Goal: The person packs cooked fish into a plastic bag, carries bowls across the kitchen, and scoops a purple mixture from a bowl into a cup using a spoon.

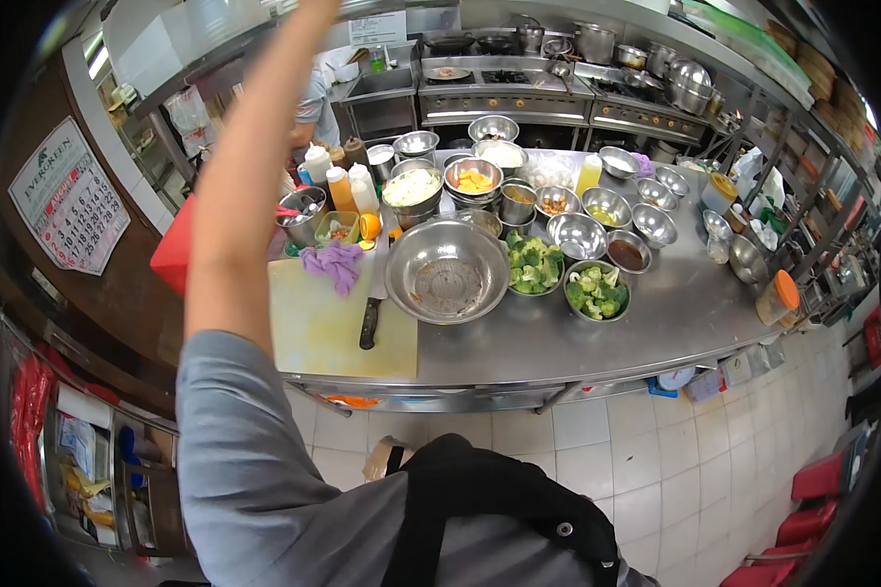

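My left arm (240, 215) is raised straight up past the camera, and its hand is beyond the top edge. My right hand does not show. Below the raised arm lies a pale cutting board (362, 338) with a knife (369, 323) and a crumpled purple cloth (334, 266) on it. A wide steel bowl (447, 271) with a wet-looking bottom stands beside the board. To its right are a bowl of broccoli (534, 264) and a second broccoli bowl (598, 292).
Squeeze bottles (364, 188), orange pieces in a bowl (474, 182) and several steel bowls (577, 235) crowd the counter's far half. A stove (504, 96) with pots runs along the back. Another person's sleeve (315, 103) shows behind my arm. Red stools (817, 476) stand at right.
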{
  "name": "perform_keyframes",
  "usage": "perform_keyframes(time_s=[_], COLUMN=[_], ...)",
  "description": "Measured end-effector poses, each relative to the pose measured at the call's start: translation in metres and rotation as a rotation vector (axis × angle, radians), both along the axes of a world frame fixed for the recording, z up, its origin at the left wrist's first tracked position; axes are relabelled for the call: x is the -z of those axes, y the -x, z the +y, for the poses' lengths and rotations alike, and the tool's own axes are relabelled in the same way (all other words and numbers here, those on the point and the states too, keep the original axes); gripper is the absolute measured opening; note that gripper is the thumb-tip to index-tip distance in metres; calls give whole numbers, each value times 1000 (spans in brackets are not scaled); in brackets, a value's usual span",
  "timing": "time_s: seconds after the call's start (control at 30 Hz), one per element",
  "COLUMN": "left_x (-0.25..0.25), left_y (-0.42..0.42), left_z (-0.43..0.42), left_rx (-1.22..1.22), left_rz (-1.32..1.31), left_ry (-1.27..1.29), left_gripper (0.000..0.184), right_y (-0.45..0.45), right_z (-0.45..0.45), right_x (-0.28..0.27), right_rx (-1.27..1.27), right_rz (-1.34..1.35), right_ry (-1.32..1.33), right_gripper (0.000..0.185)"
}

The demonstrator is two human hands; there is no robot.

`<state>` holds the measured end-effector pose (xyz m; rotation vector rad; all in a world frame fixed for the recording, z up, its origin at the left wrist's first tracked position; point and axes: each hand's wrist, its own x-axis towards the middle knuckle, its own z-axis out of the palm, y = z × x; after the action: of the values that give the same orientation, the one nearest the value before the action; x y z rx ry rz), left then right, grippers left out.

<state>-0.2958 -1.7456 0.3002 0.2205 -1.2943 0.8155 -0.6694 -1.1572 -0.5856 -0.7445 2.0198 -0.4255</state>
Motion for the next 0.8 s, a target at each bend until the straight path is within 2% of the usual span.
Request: perform_keyframes(time_s=[0.03,0.07,0.1,0.13,0.17,0.23,0.27,0.33,0.37,0.43,0.47,0.53,0.57,0.6,0.67,0.73,0.8], left_x=[29,73,110,146,186,255,293,331,347,372,380,393,401,411,433,443,444], left_y=[17,47,64,87,111,138,155,180,192,223,240,266,280,295,320,336,348], left_z=[6,22,57,83,115,202,220,282,307,358,382,426,450,475,526,583,637], left_rx=[32,86,408,453,573,1046,938,1156,1210,1453,1520,1708,1801,1855,2000,1994,1915], left_rz=[-6,124,-125,-151,-166,-282,-449,-590,-626,-705,-753,-791,-840,-913,-1099,-1339,-1597], left_ry=[6,-207,-258,-221,-295,-1012,-774,-964,-961,-1198,-1190,-1600,-1662,-1657,-1898,-1900,-2142], left_gripper=[11,18,14,7,7,2,5,8,8,9,9,9,11,11,15,16,18], right_y=[-6,-19,-48,-32,-16,-24,-36,-45,-35,-14,-7,-13,-20,-23,-30,-34,-38], right_z=[-16,-38,-71,-76,-83,-112,-121,-117,-99,-47,-15,51,81,114,172,229,286], right_x=[-38,-94,-188,-159,-135,-233,-296,-373,-377,-381,-391,-417,-419,-420,-416,-405,-387], right_rx=[11,22,97,51,66,80,154,267,329,202,275,366,513,587,860,1018,1135], right_rz=[-60,-123,-119,-142,-252,-442,-477,-486,-466,-198,-165,-154,-149,-115,-133,-37,254], right_ry=[57,112,97,188,292,491,578,834,844,883,883,801,897,898,1045,1055,1009], right_gripper=[26,26,26,26,24,33,41,47,47,54,54,55,40,40,29,27,30])
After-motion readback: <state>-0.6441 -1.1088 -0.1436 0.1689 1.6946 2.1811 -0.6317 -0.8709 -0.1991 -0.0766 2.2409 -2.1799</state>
